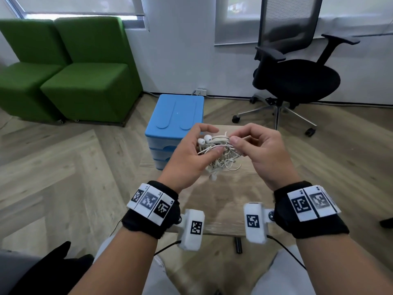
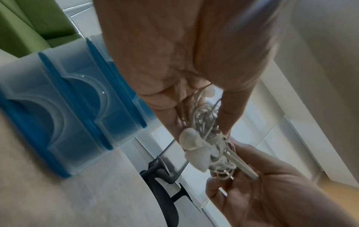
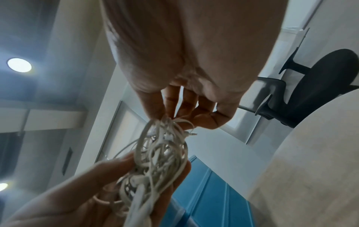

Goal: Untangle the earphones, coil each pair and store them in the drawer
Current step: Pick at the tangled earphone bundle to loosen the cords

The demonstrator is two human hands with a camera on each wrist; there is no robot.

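Observation:
A tangled clump of white earphones (image 1: 219, 153) hangs in the air between both hands, above a small wooden table (image 1: 221, 209). My left hand (image 1: 196, 150) cups the clump, thumb pressed over the cords, with two earbuds (image 1: 204, 139) showing at its fingers. My right hand (image 1: 244, 141) pinches a cord at the clump's top between thumb and forefinger. The left wrist view shows the earphones (image 2: 205, 144) close up, the right wrist view the looped cords (image 3: 161, 155). The blue drawer unit (image 1: 176, 122) stands just beyond the hands with its translucent drawers (image 2: 64, 107) closed.
Two green armchairs (image 1: 70, 69) stand at the back left and a black office chair (image 1: 295, 77) at the back right. A small black object (image 1: 238, 244) lies on the floor beneath the table edge. Wooden flooring surrounds the table.

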